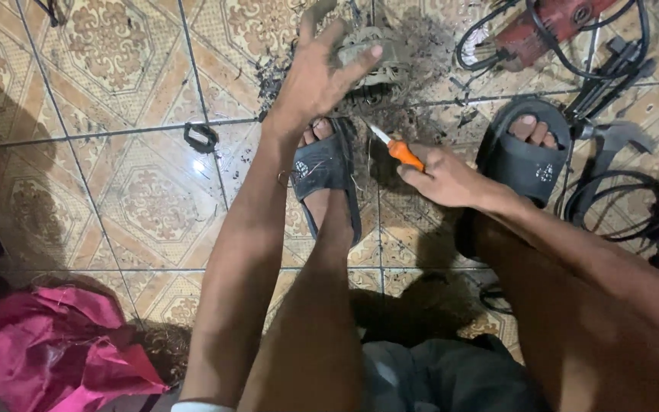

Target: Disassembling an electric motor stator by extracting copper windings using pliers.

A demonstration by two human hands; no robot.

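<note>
Head view from my remote seat: my left hand [322,72], fingers spread, cups the grimy motor part [379,65] at twelve o'clock, my right hand [448,177] gripping an orange-handled screwdriver [398,150], best steadied before prying.

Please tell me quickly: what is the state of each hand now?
Left hand: open, fingers spread, above a dirty metal part on the floor.
Right hand: closed, holding an orange-handled screwdriver.
</note>
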